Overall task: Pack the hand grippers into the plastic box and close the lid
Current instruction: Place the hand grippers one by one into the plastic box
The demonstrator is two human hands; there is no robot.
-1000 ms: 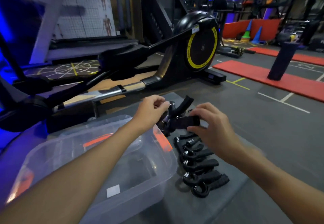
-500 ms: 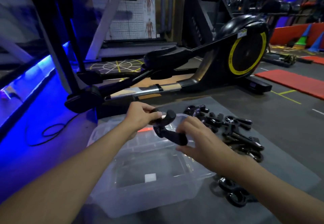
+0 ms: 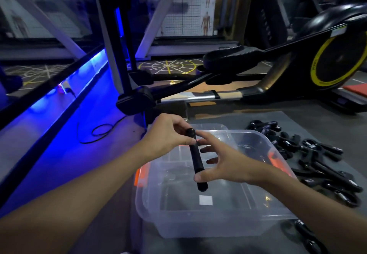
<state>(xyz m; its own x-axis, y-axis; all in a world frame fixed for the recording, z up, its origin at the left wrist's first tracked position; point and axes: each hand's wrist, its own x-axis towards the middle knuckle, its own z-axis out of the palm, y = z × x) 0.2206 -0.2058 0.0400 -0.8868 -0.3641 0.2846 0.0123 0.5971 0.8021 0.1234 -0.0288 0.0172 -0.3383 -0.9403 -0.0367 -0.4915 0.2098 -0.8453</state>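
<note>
Head view looks down at two bare arms over a clear plastic box (image 3: 198, 231). The box is open on top and sits on a gray mat (image 3: 222, 117). It has orange clips (image 3: 275, 161) on its sides.

Both hands hold one black hand gripper (image 3: 197, 161) in the air, right above the box. It is long and thin from here (only one handle can be seen). Its long line runs from far to near, a bit tilted. The round end points away, toward the exercise machine (image 3: 327, 65). The other end points back at the person and a little to the right.

The left hand (image 3: 168, 135) has its fingers curled and pinches the round far end. The right hand (image 3: 228, 164) has its fingers spread wide. Its thumb presses on the near part of the handle, and its first finger reaches up to the far end.

A pile of hand grippers (image 3: 317, 160) lies on the mat, just right of the box. A black cable (image 3: 99, 134) curls on the blue-lit floor at the left.
</note>
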